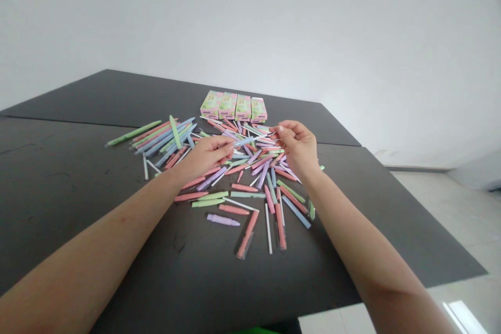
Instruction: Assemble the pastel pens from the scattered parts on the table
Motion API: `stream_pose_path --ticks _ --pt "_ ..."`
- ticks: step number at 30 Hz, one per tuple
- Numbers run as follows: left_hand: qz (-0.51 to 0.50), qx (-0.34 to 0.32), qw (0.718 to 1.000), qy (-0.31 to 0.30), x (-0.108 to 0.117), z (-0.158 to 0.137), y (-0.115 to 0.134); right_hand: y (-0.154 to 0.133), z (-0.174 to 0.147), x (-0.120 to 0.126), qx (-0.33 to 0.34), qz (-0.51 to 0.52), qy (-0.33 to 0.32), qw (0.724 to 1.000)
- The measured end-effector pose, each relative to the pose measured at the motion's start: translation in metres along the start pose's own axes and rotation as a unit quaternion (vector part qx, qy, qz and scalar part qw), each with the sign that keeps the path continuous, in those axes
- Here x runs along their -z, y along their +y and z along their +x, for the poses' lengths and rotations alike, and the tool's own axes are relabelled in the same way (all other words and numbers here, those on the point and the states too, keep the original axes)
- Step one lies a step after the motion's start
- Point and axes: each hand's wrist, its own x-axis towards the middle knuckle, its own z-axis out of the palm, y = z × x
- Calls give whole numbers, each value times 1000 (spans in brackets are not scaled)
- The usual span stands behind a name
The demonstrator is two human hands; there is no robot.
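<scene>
Above a heap of loose pen parts, my left hand (213, 153) pinches a light blue pen barrel (245, 141) that points to the right. A thin white pen refill (261, 136) lies in line with the barrel's right end, and my right hand (298, 145) grips its far end between thumb and fingers. Whether the refill sits inside the barrel is too small to tell. Below the hands are scattered a purple barrel (223, 219), a red barrel with a clear cap (247, 235) and a loose white refill (268, 228).
Left of the heap lies a pile of longer pens (166, 135) in green, blue and red. Several pink-and-green boxes (227, 105) stand in a row behind. The dark table (391, 209) has a seam across it and ends at a pale wall (250, 21).
</scene>
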Motion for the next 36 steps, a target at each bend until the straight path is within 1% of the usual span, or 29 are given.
stream_pose_path --ticks 4,9,16,26,31,36 --pt "2 9 1000 -1 -1 -1 2 0 0 -1 5 7 -9 1000" --pt "5 15 1000 2 -1 -1 2 -1 0 -1 10 5 5 1000" --pt "-7 13 1000 1 -2 -1 2 -2 -1 -1 12 9 4 1000" --pt "7 12 1000 -4 0 -1 2 -1 -3 -3 14 -31 11 999" --pt "-3 31 1000 -1 -3 -1 3 -4 -4 -5 27 -55 17 998" --pt "3 25 1000 -4 -4 -2 7 -7 -9 -12 14 -75 11 997"
